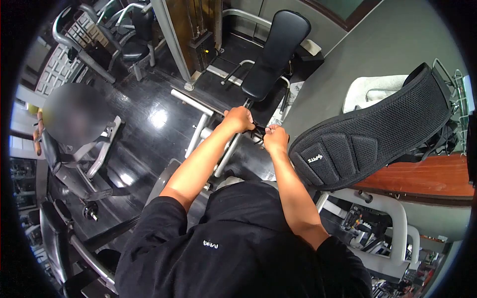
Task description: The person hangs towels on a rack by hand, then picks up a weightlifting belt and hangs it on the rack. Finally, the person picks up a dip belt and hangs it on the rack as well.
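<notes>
My left hand (239, 119) and my right hand (276, 138) are both closed, held out in front of me a short distance apart. Between them runs a thin, dark cord-like thing (257, 133), and the fingers of both hands pinch it. Its exact kind is too small to make out. To the right of my right hand, a black padded lifting belt (348, 144) lies on a surface. A folded white towel (357, 92) is partly tucked behind the belt.
A black padded seat machine (268, 59) stands ahead beside a weight stack (201, 49). More benches (74, 169) stand to the left on the dark, shiny floor (154, 119). A wire rack (459, 109) is at the far right, above a wooden edge (422, 176).
</notes>
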A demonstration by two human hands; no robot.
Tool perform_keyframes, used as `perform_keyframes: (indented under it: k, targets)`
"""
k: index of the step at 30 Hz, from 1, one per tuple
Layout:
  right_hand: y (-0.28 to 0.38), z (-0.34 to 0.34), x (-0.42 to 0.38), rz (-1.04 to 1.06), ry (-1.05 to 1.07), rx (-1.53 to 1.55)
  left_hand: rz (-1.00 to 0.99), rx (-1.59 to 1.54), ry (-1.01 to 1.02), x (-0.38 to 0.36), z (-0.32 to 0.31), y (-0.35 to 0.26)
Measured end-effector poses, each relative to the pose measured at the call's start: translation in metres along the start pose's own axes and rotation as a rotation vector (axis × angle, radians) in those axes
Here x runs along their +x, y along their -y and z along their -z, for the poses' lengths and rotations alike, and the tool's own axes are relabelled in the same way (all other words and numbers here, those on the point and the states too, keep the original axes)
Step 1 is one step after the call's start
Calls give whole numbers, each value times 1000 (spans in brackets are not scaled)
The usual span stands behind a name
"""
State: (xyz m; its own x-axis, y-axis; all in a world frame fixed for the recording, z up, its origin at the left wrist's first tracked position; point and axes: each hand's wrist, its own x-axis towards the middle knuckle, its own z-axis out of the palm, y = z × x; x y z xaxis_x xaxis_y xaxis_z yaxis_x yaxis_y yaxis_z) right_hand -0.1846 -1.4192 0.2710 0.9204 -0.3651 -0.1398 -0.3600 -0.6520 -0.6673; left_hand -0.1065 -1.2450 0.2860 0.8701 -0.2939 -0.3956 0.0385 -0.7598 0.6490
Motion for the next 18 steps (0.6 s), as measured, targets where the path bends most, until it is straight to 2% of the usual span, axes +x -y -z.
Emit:
perform_keyframes:
  k: [3, 10, 13, 16, 18]
  targets:
    - [2, -1, -2, -11, -11, -1, -64, -6, 16, -8, 2, 7]
    - [4, -2, 1, 113, -86, 29, -175, 93, 47, -17, 13, 5]
    - [21, 9, -7, 136, -144, 72, -226, -17, -9, -25, 22, 1]
    - [48, 22, -17, 169, -210, 117, -348, -326, -113, -28, 32, 0]
    - [69, 31, -23, 208, -258, 173, -392, -323, -110, -35, 45, -4]
